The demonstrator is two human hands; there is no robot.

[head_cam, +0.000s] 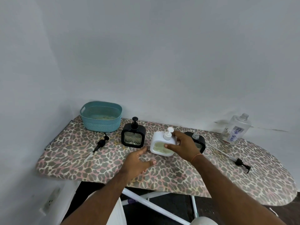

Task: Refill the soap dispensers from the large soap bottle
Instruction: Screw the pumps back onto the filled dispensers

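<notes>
A white square soap dispenser (158, 140) with a white pump stands mid-board, greenish soap showing in its window. My right hand (182, 146) grips its right side. My left hand (138, 161) hovers open just left of it, touching nothing. A black dispenser (133, 137) with its pump on stands to the left. Another black dispenser (198, 140), its neck uncapped, stands behind my right hand, partly hidden. The large clear bottle (236, 129) labelled DISH SOAP stands uncapped at the far right.
All sits on a leopard-print ironing board (178, 174) against a white wall. A teal basket (101, 116) stands at the back left. One loose black pump (99, 144) lies on the left, another (240, 162) on the right.
</notes>
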